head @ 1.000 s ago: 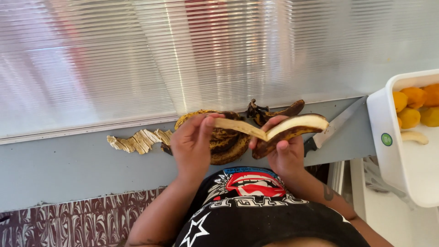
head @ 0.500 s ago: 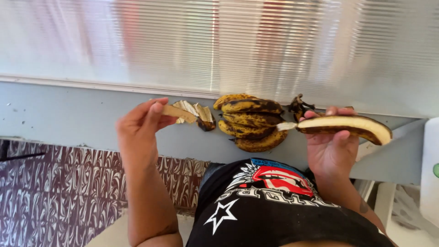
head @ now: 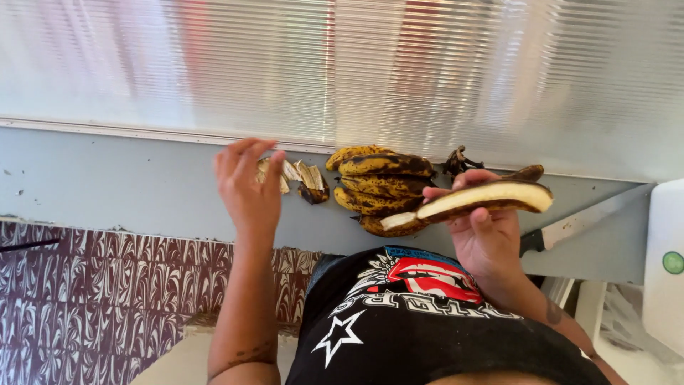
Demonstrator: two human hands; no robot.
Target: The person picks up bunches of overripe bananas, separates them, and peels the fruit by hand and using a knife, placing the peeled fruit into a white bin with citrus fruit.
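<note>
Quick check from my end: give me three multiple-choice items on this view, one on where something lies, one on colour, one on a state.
1. The knife lies: A) right of the right hand B) left of the peels C) on the floor
2. The bunch of bananas is: A) green B) yellow with black spots C) red
3. The left hand is: A) holding a banana B) gripping the knife C) empty, open

Answers: 1 A, it rests on the grey ledge there. 2 B, dark blotches show on the yellow skins. 3 C, the half-peeled banana is in the right hand.
</note>
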